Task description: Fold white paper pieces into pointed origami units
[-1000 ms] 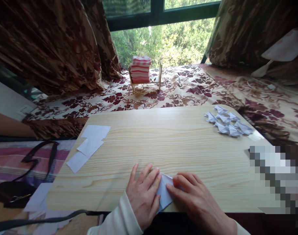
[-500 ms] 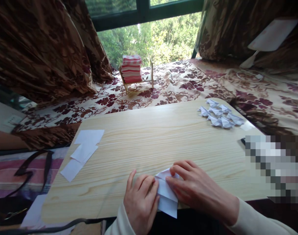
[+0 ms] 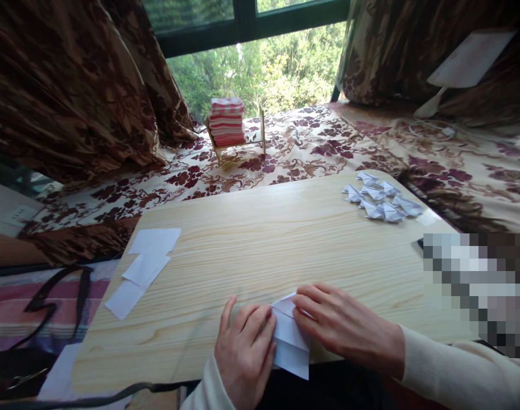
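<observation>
Left hand point(image 3: 245, 350), yours: fingers loosely curled and close together, little finger raised, fingertips and thumb along the left side of a white, partly folded paper sheet point(image 3: 291, 336). Right hand point(image 3: 337, 319), yours: narrow, fingers bunched over the sheet's upper right part, on a slanting flap turned at its far end; whether either hand truly pinches or only presses, you cannot tell from this view. Sheet, one: at the near edge of the pale wood-grain table with rounded corners point(image 3: 226, 245), about midway along, its lower end reaching just past that edge; one fold line or layer edge crosses it below the flap. Step in hand, as judged: setting and flattening the flap, your left hand steadying and your right hand shaping. Next move, as judged: it calls for the flap's edge to be lined up, then firm pressure run along the crease, with the left side held from slipping; the overhanging end has no support beneath it. Loose rectangular white paper sheets point(image 3: 144, 270), overlapping: near the table's left edge. Small, pointed, folded white paper pieces point(image 3: 379, 199), in a cluster: at the far right corner, well apart from both your hands.
</observation>
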Tool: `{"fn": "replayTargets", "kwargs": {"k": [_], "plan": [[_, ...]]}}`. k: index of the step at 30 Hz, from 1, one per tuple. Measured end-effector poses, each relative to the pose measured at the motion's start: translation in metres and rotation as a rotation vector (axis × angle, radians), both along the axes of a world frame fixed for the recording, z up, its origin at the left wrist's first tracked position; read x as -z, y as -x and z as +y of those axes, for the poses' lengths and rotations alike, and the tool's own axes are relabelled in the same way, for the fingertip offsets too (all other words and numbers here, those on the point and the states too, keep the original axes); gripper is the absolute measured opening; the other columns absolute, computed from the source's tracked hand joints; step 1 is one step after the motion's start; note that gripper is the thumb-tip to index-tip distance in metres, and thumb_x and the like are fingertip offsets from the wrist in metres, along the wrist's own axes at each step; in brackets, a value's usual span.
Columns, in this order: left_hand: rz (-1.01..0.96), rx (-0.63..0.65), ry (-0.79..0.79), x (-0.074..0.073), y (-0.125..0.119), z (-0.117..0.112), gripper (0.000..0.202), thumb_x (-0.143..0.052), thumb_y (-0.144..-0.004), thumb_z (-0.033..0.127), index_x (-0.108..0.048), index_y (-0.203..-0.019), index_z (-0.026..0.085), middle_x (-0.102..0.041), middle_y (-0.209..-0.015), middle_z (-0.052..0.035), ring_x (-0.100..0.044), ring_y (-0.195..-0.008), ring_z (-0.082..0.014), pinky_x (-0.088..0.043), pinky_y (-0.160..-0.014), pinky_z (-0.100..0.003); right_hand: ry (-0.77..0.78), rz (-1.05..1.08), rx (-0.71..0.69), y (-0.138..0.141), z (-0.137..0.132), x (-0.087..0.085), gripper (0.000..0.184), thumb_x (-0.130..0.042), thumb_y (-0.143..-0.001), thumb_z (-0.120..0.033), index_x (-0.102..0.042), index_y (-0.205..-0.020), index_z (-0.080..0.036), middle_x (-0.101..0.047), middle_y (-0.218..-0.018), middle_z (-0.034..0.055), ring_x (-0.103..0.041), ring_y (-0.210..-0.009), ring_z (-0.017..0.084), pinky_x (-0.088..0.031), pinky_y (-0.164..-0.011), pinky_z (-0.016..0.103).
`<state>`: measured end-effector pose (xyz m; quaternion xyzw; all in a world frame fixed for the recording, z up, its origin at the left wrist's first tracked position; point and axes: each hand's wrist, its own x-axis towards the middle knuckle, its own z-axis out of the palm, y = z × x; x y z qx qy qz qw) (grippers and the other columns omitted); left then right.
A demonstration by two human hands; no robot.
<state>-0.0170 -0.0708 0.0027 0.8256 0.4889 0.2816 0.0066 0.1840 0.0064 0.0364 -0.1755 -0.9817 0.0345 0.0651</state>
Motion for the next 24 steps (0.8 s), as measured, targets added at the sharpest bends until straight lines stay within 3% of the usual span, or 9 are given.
{"fn": "replayTargets", "kwargs": {"k": [24], "plan": [[0.003,-0.009,0.034,-0.0025,0.0011,-0.0008,0.028,-0.041,-0.085,0.019,-0.061,-0.105,0.019,-0.062,-0.111,-0.0082,-0.050,-0.104,-0.0216,-0.020,-0.104,-0.052,-0.035,-0.021,-0.045,-0.0038,0.0062,0.0014,0.008,-0.050,-0.086,-0.014,-0.059,-0.087,-0.015,-0.057,-0.086,0.0049,-0.050,-0.079,0.020,-0.041,-0.064,0.033]]}}
